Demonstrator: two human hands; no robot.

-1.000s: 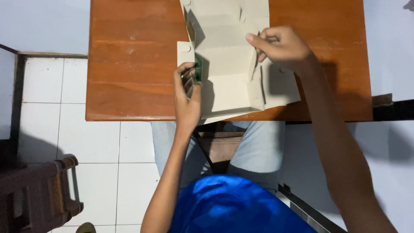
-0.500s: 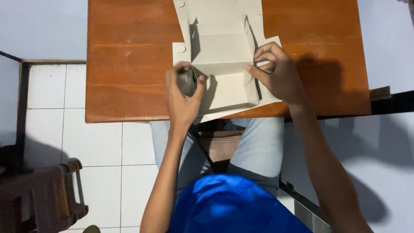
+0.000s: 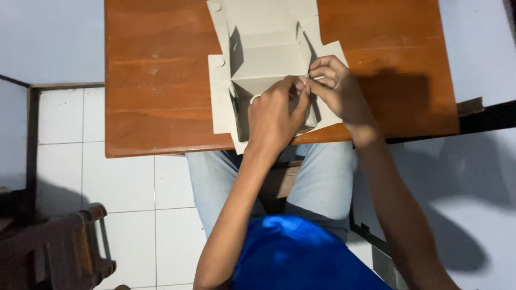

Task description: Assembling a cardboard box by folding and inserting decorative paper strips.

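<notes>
1. Nearest the camera sat the person, in a blue shirt (image 3: 301,252) and light trousers (image 3: 322,177); both bare forearms reached forward over the lap to the bench (image 3: 156,70).
2. The left hand (image 3: 277,115) lay over the near part of a pale cardboard box (image 3: 269,59); its fingers (image 3: 299,86) were clenched on the near right-hand edge of the card, thumb and forefinger pinched together.
3. The right hand (image 3: 338,91) met it from the right, touching fingertip to fingertip; its fingers were likewise closed on that same flap of card, so both hands grasped the box at one spot.
4. The box lay on the near middle of the wooden bench, its near edge overhanging the bench edge above the lap.
5. Judged from how it lay, the folding looked partly done; the back and left walls stood upright around a shallow tray, while the left side panel with its round tabs and the far flaps lay flat; the right wall seemed in hand, and the closing was left.
6. To the left, white floor tiles (image 3: 123,177) and a dark wooden chair (image 3: 59,247) showed.
</notes>
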